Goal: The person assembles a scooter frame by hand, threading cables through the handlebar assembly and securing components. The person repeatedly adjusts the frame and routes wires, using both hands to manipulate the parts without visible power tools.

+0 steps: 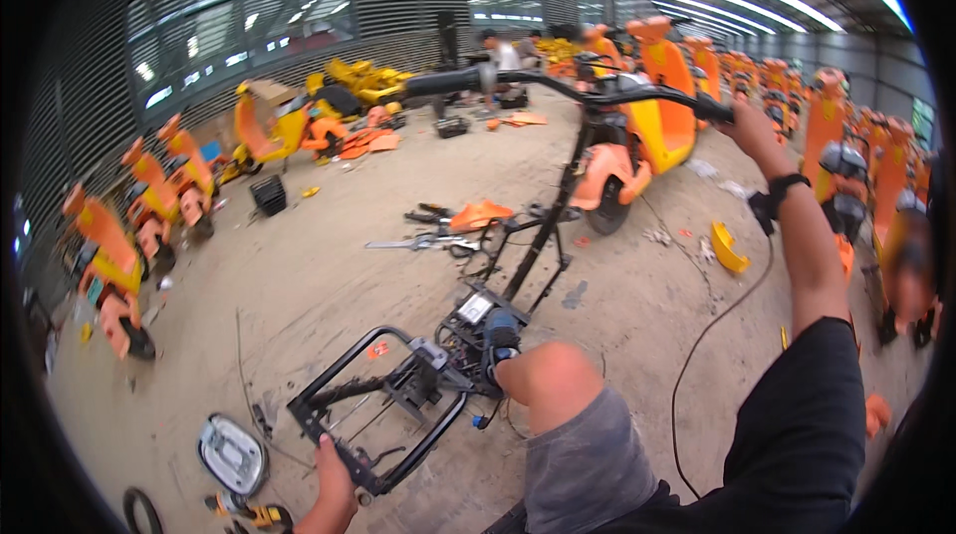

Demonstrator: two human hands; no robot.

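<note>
A stripped black scooter frame (349, 365) stretches from lower left to upper middle, its wheels off. My left hand (336, 479) grips the corner of its rear tube, with the fingers partly hidden behind it. At the upper right, my right hand (749, 124) is wrapped round the end grip of the handlebar (637, 93). The steering column (546, 225) joins the bar to the frame, tilted. My shoe (501, 333) rests at the frame's middle, beside a box with a white label (475, 309) and loose wiring. A black strap with a cable circles my right wrist.
Beyond the frame, orange panels and tools (423, 241) lie on the concrete floor. A yellow cover (729, 248) is to the right. At lower left are a grey shell (232, 454) and a yellow power drill (261, 514). Orange scooters (105, 265) line both sides; people work far off.
</note>
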